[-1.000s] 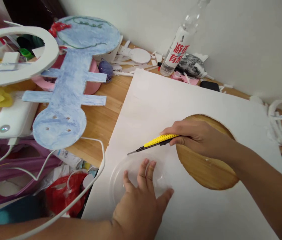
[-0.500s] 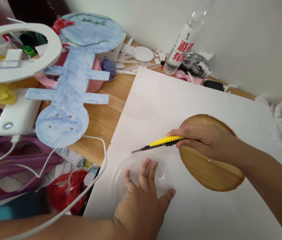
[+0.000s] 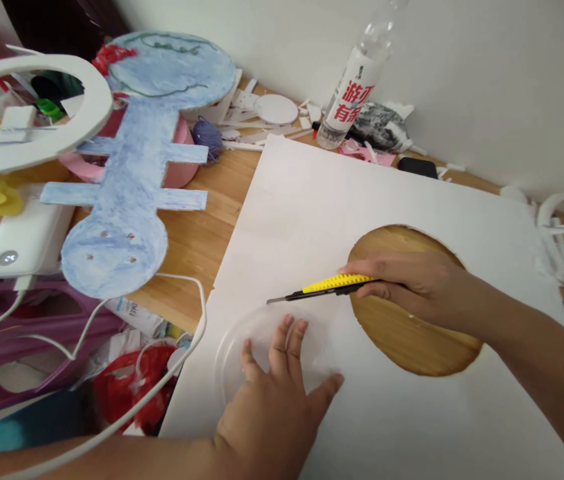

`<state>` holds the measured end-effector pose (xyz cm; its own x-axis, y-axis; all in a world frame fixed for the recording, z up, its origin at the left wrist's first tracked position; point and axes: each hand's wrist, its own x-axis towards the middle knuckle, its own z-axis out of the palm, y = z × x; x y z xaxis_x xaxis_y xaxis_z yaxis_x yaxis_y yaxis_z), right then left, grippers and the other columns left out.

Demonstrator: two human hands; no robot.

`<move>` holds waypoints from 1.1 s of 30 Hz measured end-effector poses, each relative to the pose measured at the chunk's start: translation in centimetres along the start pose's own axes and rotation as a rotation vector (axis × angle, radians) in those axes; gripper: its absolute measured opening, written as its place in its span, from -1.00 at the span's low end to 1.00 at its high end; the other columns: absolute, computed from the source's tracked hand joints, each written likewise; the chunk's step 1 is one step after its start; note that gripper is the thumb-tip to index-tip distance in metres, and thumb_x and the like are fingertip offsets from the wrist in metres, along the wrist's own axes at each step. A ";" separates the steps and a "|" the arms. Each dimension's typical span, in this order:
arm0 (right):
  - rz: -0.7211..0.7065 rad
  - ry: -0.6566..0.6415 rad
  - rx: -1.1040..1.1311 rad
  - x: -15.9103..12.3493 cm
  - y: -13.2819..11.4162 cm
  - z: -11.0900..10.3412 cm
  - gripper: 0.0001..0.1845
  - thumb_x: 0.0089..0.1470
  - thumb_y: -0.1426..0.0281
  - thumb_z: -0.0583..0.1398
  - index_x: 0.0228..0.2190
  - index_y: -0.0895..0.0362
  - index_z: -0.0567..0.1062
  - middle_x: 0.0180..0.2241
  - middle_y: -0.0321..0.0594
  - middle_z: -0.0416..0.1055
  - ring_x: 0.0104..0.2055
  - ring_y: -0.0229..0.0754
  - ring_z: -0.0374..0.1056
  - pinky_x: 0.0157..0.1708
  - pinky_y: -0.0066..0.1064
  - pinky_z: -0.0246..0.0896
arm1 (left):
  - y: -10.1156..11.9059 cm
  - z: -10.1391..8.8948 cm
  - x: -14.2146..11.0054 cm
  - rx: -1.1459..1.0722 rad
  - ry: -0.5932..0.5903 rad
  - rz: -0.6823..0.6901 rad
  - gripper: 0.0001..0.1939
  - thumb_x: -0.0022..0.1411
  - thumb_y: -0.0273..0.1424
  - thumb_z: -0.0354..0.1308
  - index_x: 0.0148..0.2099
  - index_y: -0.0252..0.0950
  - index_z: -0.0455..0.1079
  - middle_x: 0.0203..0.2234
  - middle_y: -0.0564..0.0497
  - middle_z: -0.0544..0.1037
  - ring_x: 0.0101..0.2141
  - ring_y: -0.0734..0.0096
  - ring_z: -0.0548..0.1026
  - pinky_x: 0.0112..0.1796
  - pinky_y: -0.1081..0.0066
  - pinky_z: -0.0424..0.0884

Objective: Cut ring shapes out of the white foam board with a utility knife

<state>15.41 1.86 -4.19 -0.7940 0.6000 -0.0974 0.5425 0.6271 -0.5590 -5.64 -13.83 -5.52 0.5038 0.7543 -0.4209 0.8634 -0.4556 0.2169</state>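
A large white board [image 3: 312,207] lies on the wooden table, with a round hole cut through it on the right. My left hand [image 3: 275,390] presses flat, fingers spread, on a clear plastic lid [image 3: 232,353] that rests on the board. In my right hand [image 3: 407,283] is a yellow and black utility knife [image 3: 335,285], gripped by its handle over the hole. Its blade is out and points left, the tip at the far rim of the lid. Whether the tip touches the board I cannot tell.
A blue-painted cutout figure [image 3: 142,153] and a white ring [image 3: 99,100] are at the left, near a white power bank [image 3: 25,233] with a cable [image 3: 205,293]. Behind the board stand a plastic bottle [image 3: 355,87] and white scraps [image 3: 276,109]. A red bag [image 3: 137,380] is lower left.
The whole view has shifted slightly. My right hand and the knife have moved a little to the right relative to the lid, the blade tip following its rim. My left hand stays on the lid.
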 end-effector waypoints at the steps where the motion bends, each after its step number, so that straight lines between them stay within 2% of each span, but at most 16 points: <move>1: -0.001 0.013 -0.004 -0.1 -0.1 0.0 -0.64 0.28 0.20 0.11 0.03 -0.02 0.51 -0.07 -0.23 0.55 -0.09 -0.12 0.47 -0.09 -0.33 0.34 | 0.0 -0.1 0.0 0.005 -0.004 0.002 -0.60 0.43 -0.21 -0.14 0.23 0.31 0.22 0.26 -0.36 0.19 0.25 -0.26 0.09 -0.16 -0.35 0.41; 5: -0.011 0.049 0.022 0.2 -0.5 0.0 -0.65 0.27 0.20 0.13 0.05 -0.05 0.47 -0.10 -0.26 0.54 -0.11 -0.15 0.46 -0.10 -0.36 0.28 | 0.0 -0.4 0.1 0.016 -0.028 -0.008 -0.59 0.43 -0.20 -0.14 0.24 0.30 0.21 0.26 -0.37 0.18 0.25 -0.26 0.08 -0.15 -0.35 0.40; 9: -0.026 -0.017 0.039 0.9 -0.6 0.1 -0.68 0.27 0.18 0.13 0.02 -0.10 0.48 -0.12 -0.30 0.54 -0.14 -0.17 0.45 -0.14 -0.39 0.25 | 0.0 -0.4 0.1 0.014 -0.033 -0.007 -0.59 0.44 -0.22 -0.16 0.25 0.31 0.19 0.26 -0.37 0.17 0.25 -0.25 0.08 -0.13 -0.35 0.39; 14: -0.020 -0.018 0.038 1.3 -0.6 0.4 -0.66 0.28 0.20 0.13 0.04 -0.01 0.47 -0.22 -0.28 0.53 -0.21 -0.22 0.41 -0.18 -0.40 0.21 | 0.1 -0.3 0.1 0.010 -0.023 0.004 -0.59 0.44 -0.21 -0.17 0.24 0.30 0.21 0.26 -0.37 0.18 0.25 -0.27 0.06 -0.15 -0.35 0.41; 23: -0.093 0.020 -0.010 1.1 0.0 0.7 -0.70 0.29 0.24 0.13 0.04 -0.07 0.44 -0.09 -0.34 0.52 -0.14 -0.25 0.44 -0.15 -0.43 0.24 | -0.1 -0.5 0.3 0.006 -0.039 0.017 -0.59 0.45 -0.23 -0.19 0.23 0.30 0.22 0.24 -0.38 0.22 0.23 -0.29 0.11 -0.19 -0.35 0.42; 28: -0.130 0.019 -0.028 1.0 -0.1 0.6 -0.70 0.30 0.26 0.12 0.03 -0.05 0.44 -0.12 -0.33 0.52 -0.14 -0.26 0.44 -0.15 -0.45 0.26 | -0.1 -0.5 0.2 -0.010 -0.050 0.022 -0.58 0.45 -0.23 -0.22 0.24 0.29 0.21 0.25 -0.37 0.21 0.24 -0.28 0.09 -0.18 -0.36 0.42; 33: -0.135 0.019 -0.048 0.7 -0.1 0.6 -0.69 0.30 0.28 0.11 0.05 -0.05 0.43 -0.11 -0.34 0.52 -0.13 -0.28 0.44 -0.15 -0.47 0.28 | -0.2 0.0 0.2 -0.007 0.000 0.029 -0.57 0.46 -0.23 -0.24 0.24 0.28 0.22 0.25 -0.39 0.21 0.25 -0.28 0.08 -0.18 -0.36 0.42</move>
<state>14.66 1.94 -4.73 -0.8555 0.5177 -0.0077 0.4439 0.7258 -0.5255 -5.68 -13.61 -5.67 0.5283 0.7411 -0.4143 0.8488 -0.4737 0.2351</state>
